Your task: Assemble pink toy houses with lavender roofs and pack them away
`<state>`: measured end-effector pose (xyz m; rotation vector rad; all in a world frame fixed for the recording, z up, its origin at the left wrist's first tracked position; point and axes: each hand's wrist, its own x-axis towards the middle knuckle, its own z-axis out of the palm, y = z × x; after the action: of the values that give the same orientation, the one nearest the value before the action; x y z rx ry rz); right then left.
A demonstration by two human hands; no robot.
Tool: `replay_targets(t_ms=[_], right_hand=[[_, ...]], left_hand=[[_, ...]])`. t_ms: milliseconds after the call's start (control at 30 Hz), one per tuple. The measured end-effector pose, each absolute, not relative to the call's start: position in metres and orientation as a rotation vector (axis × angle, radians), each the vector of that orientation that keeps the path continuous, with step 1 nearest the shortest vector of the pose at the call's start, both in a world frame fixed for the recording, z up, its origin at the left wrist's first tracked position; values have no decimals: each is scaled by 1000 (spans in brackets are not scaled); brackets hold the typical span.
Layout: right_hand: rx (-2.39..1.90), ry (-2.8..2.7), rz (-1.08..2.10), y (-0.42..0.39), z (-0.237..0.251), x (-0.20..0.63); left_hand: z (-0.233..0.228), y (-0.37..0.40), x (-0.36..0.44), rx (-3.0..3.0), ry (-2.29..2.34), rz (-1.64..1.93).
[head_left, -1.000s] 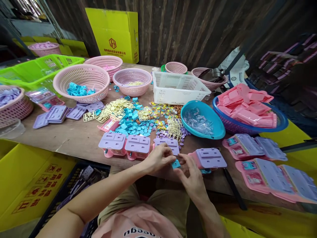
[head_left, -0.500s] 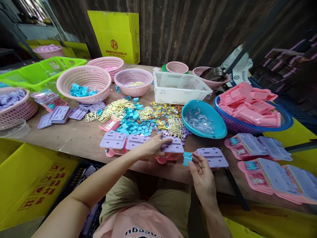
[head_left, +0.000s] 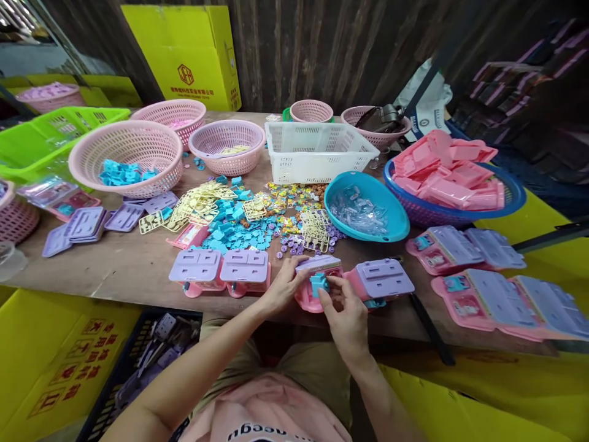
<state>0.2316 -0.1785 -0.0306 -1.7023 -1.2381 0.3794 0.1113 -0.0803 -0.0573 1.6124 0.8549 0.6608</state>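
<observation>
Table: a brown worktop was seen, strewn with toy parts and ringed by baskets.
Yellow carton: it was stood at the far edge against the dark wall.
Green crate: it was placed at the far left.
Blue basket: it was heaped with pink shells on the right.
Pink basket: a few blue pieces were held in it, left of centre.
White crate: it was set at the middle back.
Teal bowl: clear plastic pieces were held in it, just in front of the white crate.
Finished toys: pink-and-lilac sets were laid flat at the right edge.
Loose parts: blue, cream and purple bits were piled mid-table.
Pink toy case: it was tilted up at the near table edge, between two lilac-lidded cases and one more on its right.
Left hand: it was wrapped around the case's left side, fingers curled on the lilac lid.
Right hand: its fingertips were pinched on the blue piece.
Blue piece: it was pressed against the front of the case.
</observation>
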Motion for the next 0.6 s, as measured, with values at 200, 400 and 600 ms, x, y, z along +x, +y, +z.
replay_targets(t_ms=[200,400,600], right_hand=[[-1709,-1482,-145,-169,-39,215],[-1739,-1523,-192,-167,-42,210],[-1769,-1527,-215,-165,-42,205]], left_hand=[[-73,-93,109,1350,774,772],[-77,-97,109,1274,736,759],[-75,-97,108,1331,791,780]])
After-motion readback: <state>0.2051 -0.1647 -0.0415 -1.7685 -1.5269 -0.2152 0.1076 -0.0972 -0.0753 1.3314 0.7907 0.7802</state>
